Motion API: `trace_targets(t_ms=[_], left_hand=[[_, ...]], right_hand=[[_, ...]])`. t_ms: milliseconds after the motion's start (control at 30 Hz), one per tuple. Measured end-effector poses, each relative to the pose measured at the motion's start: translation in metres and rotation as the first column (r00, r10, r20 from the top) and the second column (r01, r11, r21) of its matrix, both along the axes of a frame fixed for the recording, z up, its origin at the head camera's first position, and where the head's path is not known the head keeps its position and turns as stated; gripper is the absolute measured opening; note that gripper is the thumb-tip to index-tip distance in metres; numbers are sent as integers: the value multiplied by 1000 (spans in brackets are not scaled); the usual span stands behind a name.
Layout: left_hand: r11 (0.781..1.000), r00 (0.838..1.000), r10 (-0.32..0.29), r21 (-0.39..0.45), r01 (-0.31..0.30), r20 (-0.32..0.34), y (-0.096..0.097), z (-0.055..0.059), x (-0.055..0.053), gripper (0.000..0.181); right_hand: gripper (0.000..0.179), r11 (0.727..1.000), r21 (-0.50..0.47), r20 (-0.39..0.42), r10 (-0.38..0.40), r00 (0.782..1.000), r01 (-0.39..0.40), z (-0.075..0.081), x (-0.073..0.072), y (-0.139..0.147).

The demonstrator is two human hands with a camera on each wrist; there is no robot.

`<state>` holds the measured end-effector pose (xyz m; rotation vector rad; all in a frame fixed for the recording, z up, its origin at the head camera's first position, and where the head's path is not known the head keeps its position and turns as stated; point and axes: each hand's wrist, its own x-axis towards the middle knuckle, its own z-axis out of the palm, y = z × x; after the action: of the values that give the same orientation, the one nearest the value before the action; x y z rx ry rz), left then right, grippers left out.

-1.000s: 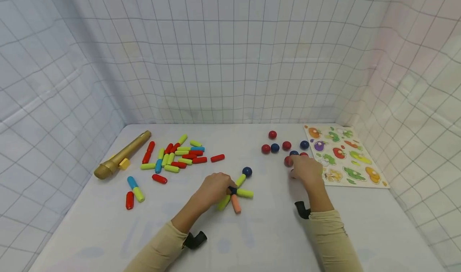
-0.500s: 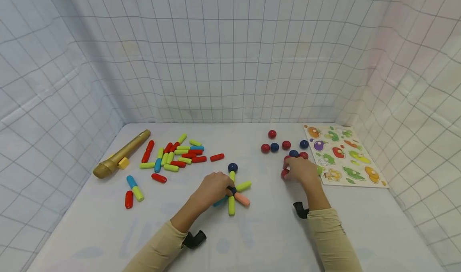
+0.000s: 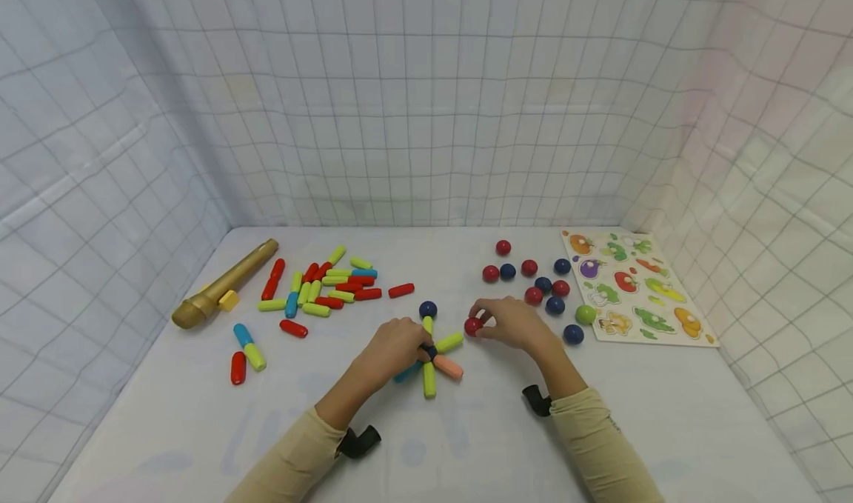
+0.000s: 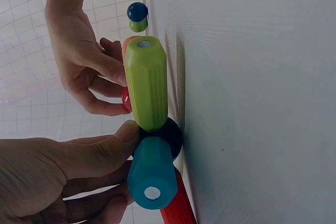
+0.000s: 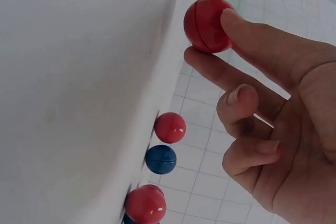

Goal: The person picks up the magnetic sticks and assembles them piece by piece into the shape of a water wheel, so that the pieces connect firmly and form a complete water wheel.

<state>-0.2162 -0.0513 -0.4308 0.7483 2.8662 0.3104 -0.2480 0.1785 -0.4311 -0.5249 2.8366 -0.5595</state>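
My left hand (image 3: 395, 349) pinches the dark blue centre ball (image 3: 429, 352) of a star of coloured rods. Yellow-green rods (image 3: 429, 379), an orange rod (image 3: 449, 367) and a blue rod (image 4: 153, 174) radiate from that ball; a red rod (image 4: 178, 200) shows in the left wrist view. At the tip of the far yellow-green rod sits another dark blue ball (image 3: 428, 309). Just right of the star, my right hand (image 3: 513, 324) holds a red ball (image 5: 208, 24) between thumb and index finger, its other fingers curled without touching the ball.
Loose red and dark blue balls (image 3: 555, 305) and a green ball (image 3: 586, 314) lie at right, beside a vegetable picture board (image 3: 640, 288). Several loose rods (image 3: 329, 288), a gold microphone-shaped thing (image 3: 226, 284) and a yellow block (image 3: 229, 301) are at left. Gridded cloth walls surround the table.
My right hand has picked a red ball from the group and carried it left towards the star. The star has turned counterclockwise in my left hand, its far ball shifting left.
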Motion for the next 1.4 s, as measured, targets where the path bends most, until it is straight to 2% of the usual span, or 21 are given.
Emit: trace_targets(t_ms=[233, 367, 567, 667, 733, 800, 867, 967, 1033, 1100, 1167, 1300, 1400], left_hand=[[1000, 1000, -8, 3, 8, 2, 0, 1, 1, 23], [1000, 1000, -20, 4, 20, -6, 1, 0, 0, 25], [994, 994, -101, 42, 102, -30, 0, -4, 1, 21], [995, 996, -91, 33, 92, -23, -1, -4, 1, 21], [997, 997, -71, 38, 72, -15, -1, -3, 1, 21], [997, 998, -56, 44, 56, -1, -1, -3, 1, 22], [997, 999, -51, 55, 50, 9, -1, -3, 1, 23], [997, 999, -43, 58, 42, 19, -1, -3, 1, 23], [998, 999, -33, 63, 31, 31, -2, -4, 1, 20], [997, 999, -27, 74, 24, 31, -2, -4, 1, 18], [995, 999, -19, 99, 14, 50, -3, -4, 1, 15], [991, 998, -27, 132, 20, 50, -3, -4, 2, 12], [993, 999, -32, 116, 27, 42, -1, -3, 1, 14]], right_hand=[[24, 1000, -22, 13, 4, 1000, -4, 1, 2, -5], [25, 1000, 1, 16, 0, 1000, 0, -2, 1, -6], [25, 999, 47, 2, 3, 1000, -4, -7, 0, -8], [29, 998, 63, 18, -29, 999, 28, -3, 1, -4], [34, 993, 90, 27, -76, 997, 73, 5, 2, 6], [39, 976, 154, 8, -156, 988, 153, 16, 3, 22], [40, 939, 230, -20, -257, 966, 254, 28, 6, 43], [42, 867, 316, -18, -401, 916, 386, 39, 10, 73], [41, 841, 329, 21, -461, 887, 429, 43, 13, 87], [41, 839, 321, 67, -484, 873, 440, 43, 14, 96], [37, 845, 313, 102, -484, 869, 434, 41, 14, 100], [27, 860, 317, 134, -457, 879, 399, 34, 11, 100], [24, 881, 293, 143, -423, 895, 370, 29, 8, 96]])
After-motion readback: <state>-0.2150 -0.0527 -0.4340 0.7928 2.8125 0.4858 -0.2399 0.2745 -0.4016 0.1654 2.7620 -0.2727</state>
